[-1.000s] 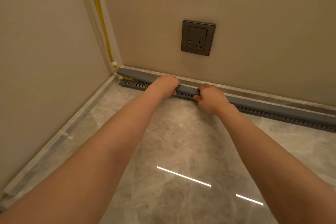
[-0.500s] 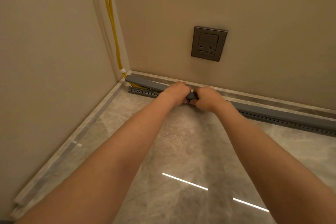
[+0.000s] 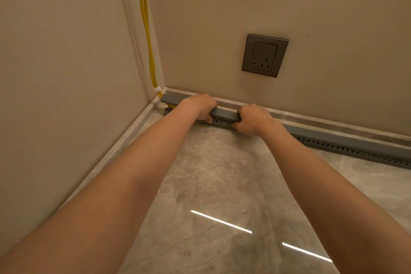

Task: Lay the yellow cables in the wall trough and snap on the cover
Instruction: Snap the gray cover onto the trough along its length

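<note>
Presently, item by item. My left hand (image 3: 200, 107): fingers curled over the grey cover (image 3: 225, 115), thumb at its front edge. My right hand (image 3: 251, 120): grasping the same cover, near the left. Cover: lying along the slotted trough (image 3: 355, 152) at the foot of the back wall, its corner end slightly raised. Yellow cables (image 3: 146, 29): running down the corner, bound by a white tie (image 3: 157, 89), passing under the cover's end. Wall socket (image 3: 264, 55): above my right hand.

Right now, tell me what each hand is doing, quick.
Left hand: closed, gripping the gray cover near the corner.
Right hand: closed, gripping the same cover beside it.
</note>
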`<state>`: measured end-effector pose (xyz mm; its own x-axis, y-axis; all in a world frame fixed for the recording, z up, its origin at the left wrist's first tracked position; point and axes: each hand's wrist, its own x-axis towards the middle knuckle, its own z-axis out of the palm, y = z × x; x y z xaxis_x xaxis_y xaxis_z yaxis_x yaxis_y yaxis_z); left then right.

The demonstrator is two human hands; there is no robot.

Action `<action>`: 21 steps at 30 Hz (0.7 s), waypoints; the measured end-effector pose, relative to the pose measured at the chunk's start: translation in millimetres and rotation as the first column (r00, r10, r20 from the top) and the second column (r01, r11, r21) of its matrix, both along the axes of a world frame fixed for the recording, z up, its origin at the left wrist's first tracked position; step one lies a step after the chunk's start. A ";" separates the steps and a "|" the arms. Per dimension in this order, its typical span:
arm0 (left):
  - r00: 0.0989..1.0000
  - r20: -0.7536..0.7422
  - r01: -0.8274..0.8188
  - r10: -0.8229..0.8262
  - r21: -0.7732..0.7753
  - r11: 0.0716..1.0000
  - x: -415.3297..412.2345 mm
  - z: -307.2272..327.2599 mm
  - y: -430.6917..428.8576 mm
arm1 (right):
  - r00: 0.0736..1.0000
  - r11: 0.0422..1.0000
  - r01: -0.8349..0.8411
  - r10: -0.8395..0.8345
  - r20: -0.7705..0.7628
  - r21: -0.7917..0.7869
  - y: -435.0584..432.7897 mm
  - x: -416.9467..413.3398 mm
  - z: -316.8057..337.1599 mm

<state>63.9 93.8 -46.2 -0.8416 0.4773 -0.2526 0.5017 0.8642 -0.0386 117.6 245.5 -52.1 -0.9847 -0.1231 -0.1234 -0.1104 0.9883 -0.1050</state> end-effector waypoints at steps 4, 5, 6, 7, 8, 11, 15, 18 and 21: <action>0.999 0.035 0.018 -0.018 -0.014 1.000 -0.8 5.3 1.8 | 1.000 0.990 -0.020 0.018 -0.016 -0.142 -16.6 -7.0 -11.9; 0.999 0.035 0.024 -0.023 -0.021 0.999 -0.5 6.8 2.2 | 1.000 0.988 -0.020 0.017 -0.023 -0.150 -18.3 -7.8 -12.1; 0.999 0.033 0.026 -0.025 -0.027 0.999 0.0 8.3 1.7 | 1.000 0.989 -0.022 0.018 -0.025 -0.148 -19.6 -8.6 -11.7; 0.999 0.031 0.023 -0.022 -0.029 0.999 0.2 8.7 1.4 | 1.000 0.990 -0.024 0.021 -0.022 -0.141 -19.9 -9.2 -11.1; 0.999 0.026 0.018 -0.018 -0.030 0.999 -0.1 8.7 0.9 | 1.000 0.991 -0.025 0.023 -0.019 -0.133 -20.1 -10.1 -10.5; 1.000 0.007 0.022 -0.021 -0.036 0.999 0.0 3.9 0.4 | 0.999 0.994 -0.035 0.033 -0.020 -0.100 -20.6 -12.0 -10.1; 0.999 -0.018 0.029 -0.030 -0.033 0.999 1.1 0.9 0.1 | 0.998 0.997 -0.065 0.063 -0.028 -0.048 -23.0 -11.4 -9.6; 0.998 -0.023 0.052 -0.053 -0.047 0.998 -0.3 -0.6 0.7 | 0.997 0.997 -0.076 0.075 -0.022 -0.015 -23.4 -11.7 -8.8; 0.996 -0.034 0.079 -0.080 -0.031 0.996 -0.8 -3.6 -1.9 | 0.996 0.996 -0.085 0.085 -0.019 0.019 -24.0 -12.4 -10.0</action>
<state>63.1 91.9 -49.8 -0.8101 0.5355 -0.2388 0.5663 0.8201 -0.0822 105.2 221.5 -62.1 -0.9731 -0.2044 -0.1067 -0.1960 0.9770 -0.0840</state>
